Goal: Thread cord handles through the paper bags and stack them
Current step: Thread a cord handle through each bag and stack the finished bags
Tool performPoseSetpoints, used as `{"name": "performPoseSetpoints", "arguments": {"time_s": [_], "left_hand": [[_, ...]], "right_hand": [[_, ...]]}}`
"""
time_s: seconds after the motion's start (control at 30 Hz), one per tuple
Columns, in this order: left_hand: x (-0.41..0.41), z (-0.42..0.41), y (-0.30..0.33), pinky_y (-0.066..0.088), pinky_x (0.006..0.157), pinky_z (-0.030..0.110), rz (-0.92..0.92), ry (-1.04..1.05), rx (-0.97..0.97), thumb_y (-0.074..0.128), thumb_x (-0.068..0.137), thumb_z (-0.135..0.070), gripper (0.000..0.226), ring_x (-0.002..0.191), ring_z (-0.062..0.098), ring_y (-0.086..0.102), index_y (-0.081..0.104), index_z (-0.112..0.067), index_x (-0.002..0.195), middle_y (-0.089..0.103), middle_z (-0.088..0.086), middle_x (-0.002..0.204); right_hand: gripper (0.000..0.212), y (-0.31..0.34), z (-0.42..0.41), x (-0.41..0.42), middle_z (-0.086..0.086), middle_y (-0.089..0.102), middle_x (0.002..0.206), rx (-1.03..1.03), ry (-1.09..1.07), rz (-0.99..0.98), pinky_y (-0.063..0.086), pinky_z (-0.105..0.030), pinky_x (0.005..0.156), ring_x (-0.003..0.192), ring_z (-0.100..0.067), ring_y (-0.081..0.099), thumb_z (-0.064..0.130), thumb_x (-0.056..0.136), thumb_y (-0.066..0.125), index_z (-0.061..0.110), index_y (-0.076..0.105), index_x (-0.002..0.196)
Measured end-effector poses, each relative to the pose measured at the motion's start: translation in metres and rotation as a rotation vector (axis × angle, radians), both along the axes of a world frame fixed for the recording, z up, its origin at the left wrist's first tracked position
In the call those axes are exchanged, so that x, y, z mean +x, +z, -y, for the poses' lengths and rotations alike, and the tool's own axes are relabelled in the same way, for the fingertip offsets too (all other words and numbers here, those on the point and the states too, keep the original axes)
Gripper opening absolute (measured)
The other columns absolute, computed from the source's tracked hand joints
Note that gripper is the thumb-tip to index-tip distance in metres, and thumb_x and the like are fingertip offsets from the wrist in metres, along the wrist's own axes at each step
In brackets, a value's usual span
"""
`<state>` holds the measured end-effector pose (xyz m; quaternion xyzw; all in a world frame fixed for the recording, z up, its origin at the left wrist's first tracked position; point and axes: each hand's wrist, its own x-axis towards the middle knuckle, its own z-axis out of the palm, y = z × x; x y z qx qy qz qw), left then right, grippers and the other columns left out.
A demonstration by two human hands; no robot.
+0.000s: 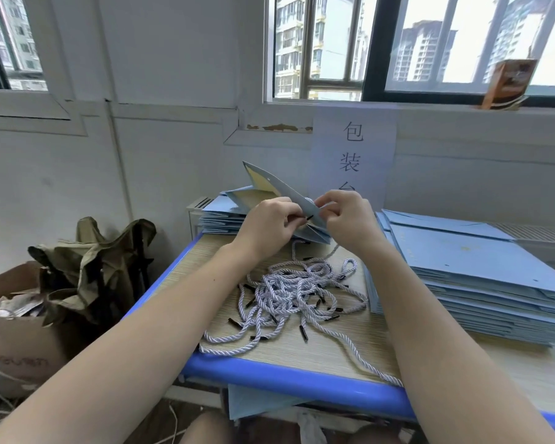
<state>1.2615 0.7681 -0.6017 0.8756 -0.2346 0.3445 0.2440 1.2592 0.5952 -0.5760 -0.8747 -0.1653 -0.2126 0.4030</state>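
Observation:
A light blue paper bag [281,189] with a cream inside is held tilted above the far part of the table. My left hand [268,224] pinches the black tip of a cord [308,216] at the bag's edge. My right hand [350,216] grips the bag's near edge just right of that tip, and a cord hangs down from under it. A tangled pile of white twisted cords with black tips [295,293] lies on the table below my hands. Flat blue bags are stacked at the right [481,277], and another stack lies behind my left hand [220,217].
The wooden table has a blue rim [289,378]. One cord trails to the front edge [375,368]. A cardboard box [16,338] and a folded olive camp stool [93,267] stand on the floor at the left. A paper sign [353,155] hangs on the wall behind.

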Motion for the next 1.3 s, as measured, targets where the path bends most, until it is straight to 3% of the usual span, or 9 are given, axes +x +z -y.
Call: {"name": "performPoseSetpoints", "arguments": {"time_s": [0.17, 0.33, 0.47, 0.67, 0.93, 1.03, 1.17, 1.3], "left_hand": [[-0.002, 0.002, 0.0, 0.053, 0.074, 0.04, -0.008, 0.016, -0.037, 0.057, 0.087, -0.031, 0.026, 0.085, 0.021, 0.064, 0.077, -0.022, 0.1, 0.072, -0.005, 0.094], [-0.003, 0.001, 0.0, 0.052, 0.072, 0.038, -0.036, 0.014, -0.054, 0.06, 0.088, -0.024, 0.018, 0.079, 0.018, 0.061, 0.075, -0.02, 0.097, 0.07, -0.003, 0.086], [-0.006, 0.002, 0.006, 0.042, 0.067, 0.029, -0.066, -0.013, -0.046, 0.064, 0.087, -0.011, 0.007, 0.071, 0.015, 0.052, 0.07, -0.01, 0.084, 0.062, -0.001, 0.078], [-0.011, -0.01, 0.018, 0.035, 0.061, 0.029, -0.112, 0.037, 0.005, 0.064, 0.083, -0.01, 0.014, 0.066, 0.019, 0.046, 0.06, -0.005, 0.07, 0.052, -0.001, 0.065], [-0.007, -0.022, 0.02, 0.042, 0.061, 0.032, -0.122, 0.2, -0.174, 0.063, 0.086, -0.014, 0.02, 0.063, 0.023, 0.053, 0.061, -0.007, 0.067, 0.058, 0.005, 0.062], [-0.006, -0.021, 0.019, 0.038, 0.06, 0.034, -0.155, 0.246, -0.182, 0.058, 0.091, -0.018, 0.034, 0.058, 0.023, 0.047, 0.057, -0.004, 0.061, 0.053, 0.006, 0.055], [-0.007, -0.022, 0.018, 0.03, 0.057, 0.037, -0.173, 0.31, -0.178, 0.052, 0.094, -0.016, 0.042, 0.053, 0.025, 0.034, 0.043, -0.003, 0.055, 0.039, 0.011, 0.05], [-0.003, -0.025, 0.017, 0.039, 0.056, 0.038, -0.138, 0.343, -0.235, 0.053, 0.092, -0.018, 0.037, 0.056, 0.027, 0.04, 0.05, 0.0, 0.06, 0.051, 0.017, 0.055]], "right_hand": [[0.026, 0.001, -0.001, 0.0, -0.005, 0.071, 0.083, 0.027, -0.001, 0.003, 0.033, -0.012, 0.045, 0.052, -0.005, 0.048, 0.002, 0.092, 0.055, 0.015, 0.075, 0.103], [0.019, -0.001, -0.005, 0.001, -0.006, 0.075, 0.086, 0.026, -0.012, 0.022, 0.038, -0.02, 0.052, 0.055, -0.006, 0.052, 0.006, 0.091, 0.061, 0.015, 0.074, 0.101], [0.017, -0.003, -0.008, 0.001, -0.008, 0.074, 0.088, 0.003, -0.033, 0.029, 0.039, -0.02, 0.055, 0.062, -0.009, 0.055, 0.004, 0.092, 0.06, 0.014, 0.072, 0.098], [0.015, -0.001, -0.002, 0.0, -0.007, 0.069, 0.091, -0.008, -0.1, 0.053, 0.041, -0.023, 0.071, 0.081, -0.023, 0.061, 0.004, 0.093, 0.061, 0.013, 0.073, 0.095], [0.004, 0.001, 0.001, -0.003, -0.001, 0.067, 0.087, -0.012, -0.073, 0.011, 0.049, -0.023, 0.073, 0.081, -0.015, 0.061, 0.016, 0.092, 0.071, 0.012, 0.073, 0.094], [0.014, 0.005, 0.004, -0.005, 0.0, 0.068, 0.089, 0.007, -0.008, -0.121, 0.044, -0.014, 0.06, 0.08, -0.013, 0.063, 0.024, 0.091, 0.074, 0.013, 0.07, 0.098], [0.016, 0.009, 0.009, -0.003, -0.007, 0.07, 0.096, 0.0, -0.074, -0.169, 0.041, -0.025, 0.075, 0.098, -0.023, 0.064, 0.02, 0.096, 0.063, 0.01, 0.071, 0.105], [0.034, 0.011, 0.013, -0.005, -0.015, 0.07, 0.092, -0.173, -0.161, -0.283, 0.047, -0.034, 0.073, 0.091, -0.029, 0.063, 0.033, 0.095, 0.064, 0.001, 0.07, 0.105]]}}
